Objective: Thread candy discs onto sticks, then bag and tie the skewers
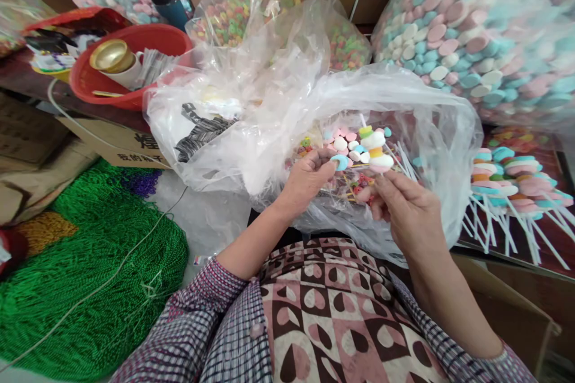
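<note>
A person's right hand [406, 206] pinches a thin white stick [392, 158] threaded with stacked marshmallow candies [375, 146], tilted up so its free tip stays clear for the next piece. Just beside that grip, the left hand [308, 176] holds a blue candy [340, 161] between thumb and fingertips, close to the stick's lower candies. Both hands work over an open clear plastic bag [404, 108] of loose sweets, apparently kept within reach beneath the grip, while finished skewers [507, 179] lie fanned out well off to the right.

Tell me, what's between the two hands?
Head view: between left hand and right hand hangs a white stick threaded with pastel candy pieces.
</note>
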Motion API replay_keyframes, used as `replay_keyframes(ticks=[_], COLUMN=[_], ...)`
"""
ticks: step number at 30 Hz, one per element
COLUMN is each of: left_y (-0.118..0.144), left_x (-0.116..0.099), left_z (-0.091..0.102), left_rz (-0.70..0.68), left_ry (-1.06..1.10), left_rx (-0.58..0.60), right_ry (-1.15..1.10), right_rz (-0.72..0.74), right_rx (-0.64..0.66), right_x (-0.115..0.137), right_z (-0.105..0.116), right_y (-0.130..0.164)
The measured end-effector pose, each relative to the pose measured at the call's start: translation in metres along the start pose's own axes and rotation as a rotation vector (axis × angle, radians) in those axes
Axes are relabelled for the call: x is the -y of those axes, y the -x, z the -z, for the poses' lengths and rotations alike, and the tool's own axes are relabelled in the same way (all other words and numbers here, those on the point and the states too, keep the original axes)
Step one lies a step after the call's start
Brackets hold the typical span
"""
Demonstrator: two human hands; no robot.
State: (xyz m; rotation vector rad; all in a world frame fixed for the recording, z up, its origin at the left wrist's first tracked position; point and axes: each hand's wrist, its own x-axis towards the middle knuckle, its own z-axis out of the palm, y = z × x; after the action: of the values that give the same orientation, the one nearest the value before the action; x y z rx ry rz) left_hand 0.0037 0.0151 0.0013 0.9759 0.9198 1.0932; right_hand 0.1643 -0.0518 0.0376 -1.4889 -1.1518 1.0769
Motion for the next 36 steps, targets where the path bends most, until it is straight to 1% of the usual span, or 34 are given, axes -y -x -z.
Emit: replay_keyframes(ticks=[3, 5, 7, 9, 11, 14, 17, 21, 23, 25, 26, 28, 30, 31, 33, 35, 36], left_y=[-0.002, -0.004, -0.005, -0.006, -0.006, -0.005, -0.003, 0.001, 0.002, 0.003, 0.003, 0.003, 0.004, 0.004, 0.005, 0.006, 0.006], left_x=[0.001, 0.002, 0.004, 0.005, 0.007, 0.009, 0.009, 0.005, 0.004, 0.004, 0.005, 0.005, 0.004, 0.002, -0.003, -0.007, -0.008], left_z=[0.000, 0.001, 0.003, 0.006, 0.008, 0.009, 0.010, 0.010, 0.010, 0.010, 0.010, 0.011, 0.013, 0.013, 0.013, 0.012, 0.012], left_rz=[0.008, -0.010, -0.008, 0.018, 0.027, -0.033, -0.151, -0.394, -0.483, -0.511, -0.493, -0.417, -0.372, -0.388, -0.488, -0.595, -0.618], left_ry=[0.043, 0.071, 0.101, 0.122, 0.116, 0.042, -0.104, -0.409, -0.515, -0.537, -0.518, -0.455, -0.450, -0.486, -0.609, -0.724, -0.761], left_rx=[-0.059, -0.058, -0.026, 0.008, 0.018, 0.018, 0.024, 0.006, 0.014, 0.024, 0.033, 0.062, 0.092, 0.096, 0.075, 0.036, 0.017], right_ry=[0.034, 0.079, 0.143, 0.201, 0.255, 0.345, 0.382, 0.340, 0.332, 0.313, 0.288, 0.203, 0.098, 0.055, 0.003, 0.000, 0.015], right_rz=[-0.112, -0.141, -0.114, -0.072, -0.048, -0.021, -0.002, -0.054, -0.085, -0.128, -0.162, -0.252, -0.350, -0.387, -0.413, -0.375, -0.329], right_rx=[0.073, 0.119, 0.143, 0.139, 0.121, 0.100, 0.095, 0.116, 0.124, 0.141, 0.153, 0.176, 0.191, 0.194, 0.193, 0.195, 0.197], right_x=[0.002, 0.000, -0.003, -0.004, -0.004, -0.002, 0.000, 0.007, 0.013, 0.017, 0.019, 0.020, 0.021, 0.021, 0.023, 0.025, 0.025], right_z=[0.006, 0.007, 0.007, 0.006, 0.006, 0.008, 0.011, 0.014, 0.014, 0.012, 0.011, 0.009, 0.007, 0.006, 0.005, 0.004, 0.003], right_y=[0.026, 0.038, 0.043, 0.044, 0.042, 0.040, 0.040, 0.043, 0.044, 0.044, 0.044, 0.044, 0.043, 0.042, 0.040, 0.038, 0.037])
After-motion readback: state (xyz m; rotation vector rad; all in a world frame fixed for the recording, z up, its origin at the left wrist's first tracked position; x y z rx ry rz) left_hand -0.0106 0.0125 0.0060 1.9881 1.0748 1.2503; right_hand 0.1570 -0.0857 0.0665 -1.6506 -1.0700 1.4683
